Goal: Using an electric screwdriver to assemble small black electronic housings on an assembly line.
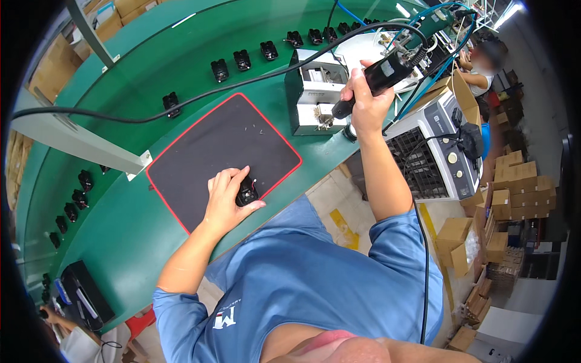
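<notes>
My left hand rests at the near edge of a black mat with a red border. Its fingers and thumb close round a small black part with a bit of red and white wire, partly hidden by the hand. Raised to the right, my right hand grips a black corded electric screwdriver. Just left of that hand stands a metal box-shaped device with an open mechanism; it looks like a screw feeder.
Similar black parts line the curved green belt behind the mat. A black cable arches overhead. A grey post stands left, an air cooler right, a black bin lower left. Other people sit nearby.
</notes>
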Available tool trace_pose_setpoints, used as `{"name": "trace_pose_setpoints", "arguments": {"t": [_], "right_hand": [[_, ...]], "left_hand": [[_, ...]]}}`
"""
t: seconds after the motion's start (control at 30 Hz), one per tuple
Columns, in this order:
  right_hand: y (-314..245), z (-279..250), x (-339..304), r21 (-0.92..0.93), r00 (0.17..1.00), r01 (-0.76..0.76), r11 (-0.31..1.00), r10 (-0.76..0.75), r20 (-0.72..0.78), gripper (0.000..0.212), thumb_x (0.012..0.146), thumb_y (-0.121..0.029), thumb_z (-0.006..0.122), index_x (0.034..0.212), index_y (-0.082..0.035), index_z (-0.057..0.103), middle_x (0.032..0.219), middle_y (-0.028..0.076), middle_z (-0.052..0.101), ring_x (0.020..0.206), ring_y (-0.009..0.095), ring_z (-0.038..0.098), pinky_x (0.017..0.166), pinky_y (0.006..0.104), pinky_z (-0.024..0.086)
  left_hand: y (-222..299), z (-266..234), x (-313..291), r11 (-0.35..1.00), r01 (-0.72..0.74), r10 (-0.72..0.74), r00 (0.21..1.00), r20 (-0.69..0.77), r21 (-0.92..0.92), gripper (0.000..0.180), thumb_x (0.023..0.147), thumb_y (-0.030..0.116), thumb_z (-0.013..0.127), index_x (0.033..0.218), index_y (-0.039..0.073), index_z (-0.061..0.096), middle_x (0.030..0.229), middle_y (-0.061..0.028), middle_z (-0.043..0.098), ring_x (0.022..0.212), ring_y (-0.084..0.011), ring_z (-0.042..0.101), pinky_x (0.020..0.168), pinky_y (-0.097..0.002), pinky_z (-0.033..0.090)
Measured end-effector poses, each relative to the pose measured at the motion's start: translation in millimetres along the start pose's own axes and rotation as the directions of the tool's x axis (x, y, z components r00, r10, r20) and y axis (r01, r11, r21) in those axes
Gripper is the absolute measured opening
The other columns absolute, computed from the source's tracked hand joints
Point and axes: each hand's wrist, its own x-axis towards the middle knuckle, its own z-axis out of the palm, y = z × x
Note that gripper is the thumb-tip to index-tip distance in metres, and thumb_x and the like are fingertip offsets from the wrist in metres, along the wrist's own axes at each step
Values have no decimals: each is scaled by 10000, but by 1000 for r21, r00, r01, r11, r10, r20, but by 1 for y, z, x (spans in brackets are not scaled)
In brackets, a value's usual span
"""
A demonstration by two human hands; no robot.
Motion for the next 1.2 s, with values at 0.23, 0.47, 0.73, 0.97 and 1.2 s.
{"name": "trace_pose_setpoints", "arguments": {"t": [0.23,0.47,0.73,0.97,1.2], "right_hand": [[0,5,-2,-13,999,4,1000,-4,43,260,898,-12,654,1126,22,533,700,44,583,514,109,558,496,264,474],[0,-1,3,107,977,-92,990,69,203,193,915,10,603,1092,-3,527,678,45,549,489,112,513,480,285,467],[-11,11,-26,-39,992,-120,992,121,42,189,917,11,591,1092,16,523,675,54,544,475,115,488,468,291,447],[-59,87,-107,289,957,-209,934,135,256,321,919,41,531,1222,5,429,725,68,514,502,123,506,484,305,478],[-37,105,-130,307,912,-326,894,212,351,329,882,105,544,1182,5,454,712,73,537,519,119,528,505,287,485]], "left_hand": [[-2,2,-1,999,27,-28,999,-42,-40,922,579,473,880,1316,42,531,1164,-112,577,1068,-302,535,949,-428,340],[-3,5,-3,999,32,-34,999,-38,-44,915,568,492,878,1293,56,530,1184,-117,577,1080,-302,530,956,-442,332],[-3,2,-6,999,44,-45,998,-48,-20,897,555,476,883,1276,70,537,1159,-100,576,1080,-294,524,944,-435,332],[-2,2,-1,997,64,-66,997,-49,-52,883,530,418,916,1265,88,555,1146,-98,583,1079,-301,537,931,-423,344],[0,0,-2,996,41,-47,996,-79,-78,858,529,388,923,1246,79,565,1122,-87,593,1044,-281,558,901,-408,351]]}}
